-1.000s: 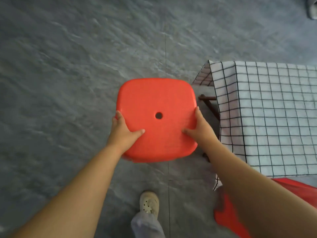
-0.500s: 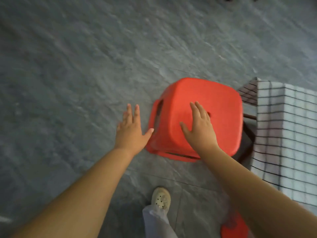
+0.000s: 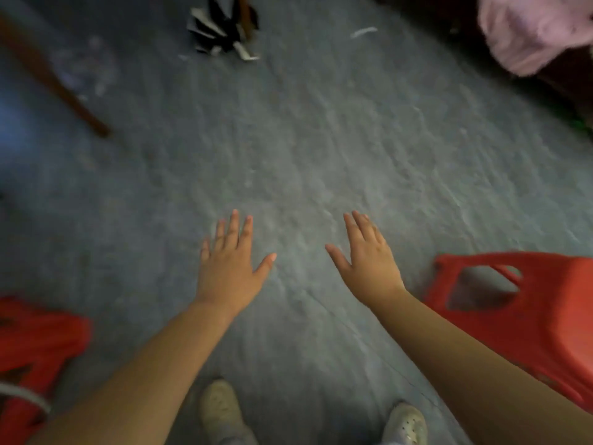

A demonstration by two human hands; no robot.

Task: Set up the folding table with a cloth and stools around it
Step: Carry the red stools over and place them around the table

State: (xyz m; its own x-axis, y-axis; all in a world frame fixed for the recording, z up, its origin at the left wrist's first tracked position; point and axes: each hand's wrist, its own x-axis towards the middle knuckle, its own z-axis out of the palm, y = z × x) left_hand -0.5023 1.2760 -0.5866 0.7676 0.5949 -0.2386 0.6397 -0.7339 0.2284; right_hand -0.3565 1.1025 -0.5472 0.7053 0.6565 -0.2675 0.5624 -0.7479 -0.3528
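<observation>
Both hands are empty, fingers spread – left hand point(image 3: 228, 271) and right hand point(image 3: 369, 261) hover over the grey floor point(image 3: 321, 149). One red stool point(image 3: 519, 319) stands just right of the right hand, another red stool point(image 3: 35, 351) well to the left.

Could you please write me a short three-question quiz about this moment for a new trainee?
1. True or false: the left hand is gripping a stool.
2. Which red stool side faces the right hand: A) the one with a cut-out handle opening, B) a solid one?
3. What is the floor directly under both open hands carrying?

Key: 1. False, both hands are open and empty. 2. A. 3. Nothing; it is bare grey floor.
</observation>
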